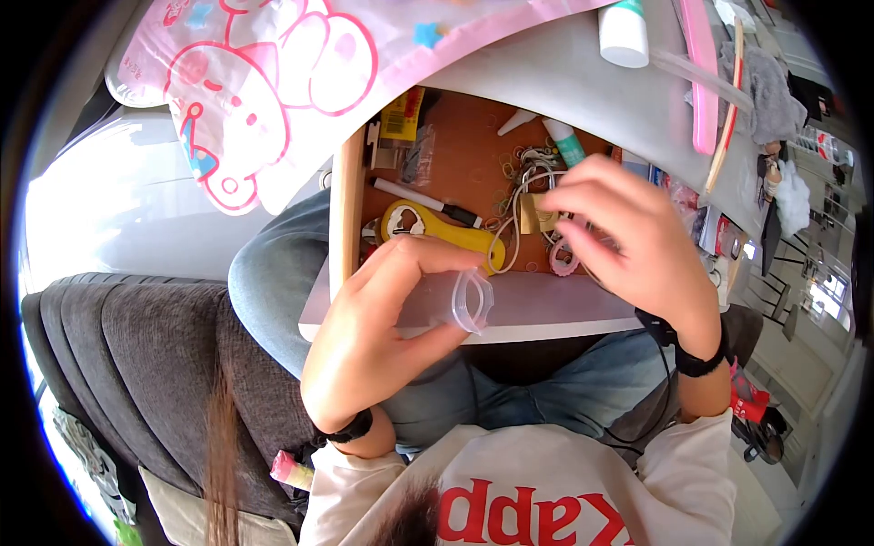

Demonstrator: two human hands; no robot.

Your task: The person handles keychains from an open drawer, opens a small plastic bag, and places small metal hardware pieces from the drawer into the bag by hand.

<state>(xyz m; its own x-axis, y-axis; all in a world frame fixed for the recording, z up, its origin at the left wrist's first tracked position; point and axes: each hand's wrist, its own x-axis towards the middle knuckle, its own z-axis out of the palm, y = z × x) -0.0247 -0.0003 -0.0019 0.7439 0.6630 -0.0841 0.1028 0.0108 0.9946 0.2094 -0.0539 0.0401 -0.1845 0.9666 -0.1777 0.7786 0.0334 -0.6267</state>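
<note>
My left hand (382, 318) holds a small clear plastic container (472, 300) between thumb and fingers, its round opening showing, above the front edge of an open drawer (419, 314). My right hand (628, 237) hovers over the drawer's right side, its fingers curled beside a brass-coloured padlock (537, 215); whether they pinch anything is too small to tell. A white cord (515, 227) loops around the padlock. Under my left fingers lies a yellow-handled tool (446, 235), with a black-and-white marker (428, 202) behind it. A pink ring-shaped item (563, 258) sits near my right fingers.
Rubber bands, a yellow packet (401, 115) and a green-and-white tube (564, 143) lie in the drawer. On the grey tabletop (546, 77) are a pink printed bag (246, 100), a white bottle (624, 38) and a pink strip (699, 82). A dark sofa (164, 364) stands at left.
</note>
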